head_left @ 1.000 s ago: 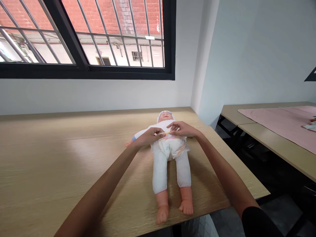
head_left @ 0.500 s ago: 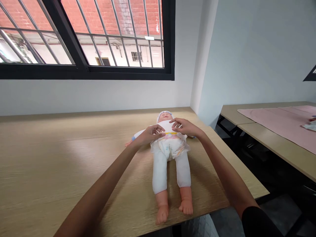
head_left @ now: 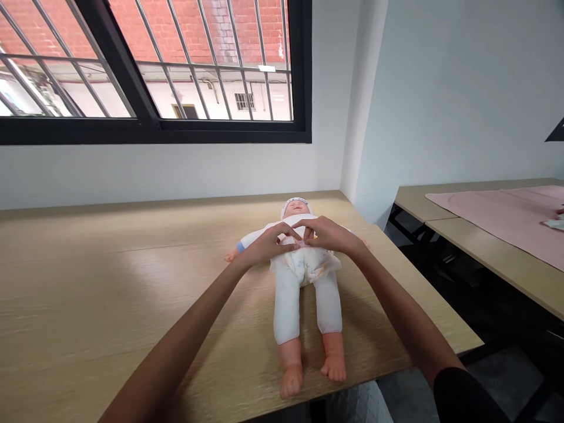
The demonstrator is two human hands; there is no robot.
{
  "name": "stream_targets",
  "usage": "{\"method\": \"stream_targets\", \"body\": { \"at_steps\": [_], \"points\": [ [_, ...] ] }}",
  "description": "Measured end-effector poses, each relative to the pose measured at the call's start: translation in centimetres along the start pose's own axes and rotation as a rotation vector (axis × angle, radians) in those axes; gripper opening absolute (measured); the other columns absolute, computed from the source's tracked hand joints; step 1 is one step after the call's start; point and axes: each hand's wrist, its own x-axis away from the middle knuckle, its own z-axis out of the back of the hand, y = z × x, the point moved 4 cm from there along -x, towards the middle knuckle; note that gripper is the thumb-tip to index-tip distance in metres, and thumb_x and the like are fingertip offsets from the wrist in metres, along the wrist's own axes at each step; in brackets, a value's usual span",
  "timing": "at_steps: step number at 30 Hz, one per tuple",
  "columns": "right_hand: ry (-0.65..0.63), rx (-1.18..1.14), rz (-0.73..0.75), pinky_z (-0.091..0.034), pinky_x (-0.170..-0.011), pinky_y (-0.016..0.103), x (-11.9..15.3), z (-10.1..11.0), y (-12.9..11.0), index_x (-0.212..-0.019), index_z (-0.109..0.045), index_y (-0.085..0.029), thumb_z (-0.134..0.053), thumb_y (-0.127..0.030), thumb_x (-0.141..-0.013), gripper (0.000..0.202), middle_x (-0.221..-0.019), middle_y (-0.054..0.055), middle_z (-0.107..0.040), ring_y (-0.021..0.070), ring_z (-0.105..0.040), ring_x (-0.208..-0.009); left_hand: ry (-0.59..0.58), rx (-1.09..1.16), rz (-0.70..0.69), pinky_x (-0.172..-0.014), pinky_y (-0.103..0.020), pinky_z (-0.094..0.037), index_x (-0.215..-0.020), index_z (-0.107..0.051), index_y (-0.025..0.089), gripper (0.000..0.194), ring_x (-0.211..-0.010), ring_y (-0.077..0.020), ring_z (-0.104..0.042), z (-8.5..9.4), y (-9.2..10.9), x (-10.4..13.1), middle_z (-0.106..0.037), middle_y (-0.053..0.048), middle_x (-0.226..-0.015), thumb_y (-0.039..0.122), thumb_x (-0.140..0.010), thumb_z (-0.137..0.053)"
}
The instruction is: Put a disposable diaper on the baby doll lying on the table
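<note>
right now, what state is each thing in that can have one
doll, lying on its back on the table
diaper, front over the doll's hips, fastening unclear
left hand, fingers curved at the diaper's waist
right hand, the same
cap, worn by the doll
pink cloth, spread on the other table
window, barred; open or shut unclear

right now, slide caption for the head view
Left hand and right hand at the diaper on a doll lying on a table.

A black-framed, metal-barred sliding window sits in the plain white wall. Below, the tan wood-grained counter shines softly.
</note>
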Motion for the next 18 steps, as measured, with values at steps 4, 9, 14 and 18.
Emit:
{"method": "stream_targets", "body": {
  "at_steps": [4,9,14,18],
  "points": [
    [-0.010,0.025,-0.002,-0.043,-0.066,0.029,0.1,0.2,0.1,-0.121,-0.055,-0.024,-0.050,-0.010,-0.081,0.042,-0.082,0.000,-0.064,0.0175,-0.060,-0.078,0.013,0.004,0.011,-0.080,-0.031,-0.040,-0.096,-0.067,0.024,0.033,-0.099,-0.0219,-0.055,0.1,-0.2,-0.1,-0.065,-0.003,-0.108,0.051,-0.078,-0.062],
    [-0.036,-0.072,-0.022,-0.045,-0.066,0.028,0.0,0.3,0.7,-0.115,-0.051,-0.020,-0.048,-0.016,-0.084,0.031,-0.080,0.000,-0.061,0.0162,-0.059,-0.076,0.044,0.104,0.049,-0.070,-0.027,-0.038,-0.089,-0.069,0.020,0.038,-0.081,-0.0173,-0.055,-0.4,-0.3,-0.3,-0.068,-0.003,-0.094,0.056,-0.077,-0.061],
    [-0.053,-0.177,-0.032,-0.048,-0.069,0.028,0.0,0.3,0.9,-0.119,-0.049,-0.020,-0.054,-0.017,-0.082,0.037,-0.089,0.002,-0.061,0.0176,-0.061,-0.085,0.056,0.206,0.105,-0.060,-0.024,-0.035,-0.085,-0.067,0.018,0.039,-0.070,-0.0136,-0.052,-0.7,-0.7,-0.2,-0.068,-0.004,-0.093,0.055,-0.073,-0.066],
    [-0.053,-0.211,0.004,-0.051,-0.074,0.030,-0.2,0.1,0.9,-0.121,-0.049,-0.021,-0.061,-0.024,-0.082,0.041,-0.095,0.004,-0.061,0.0184,-0.061,-0.090,0.044,0.210,0.134,-0.057,-0.023,-0.034,-0.083,-0.067,0.017,0.040,-0.066,-0.0124,-0.049,-0.7,-0.6,0.0,-0.066,-0.003,-0.088,0.056,-0.073,-0.065]
  ]
}}
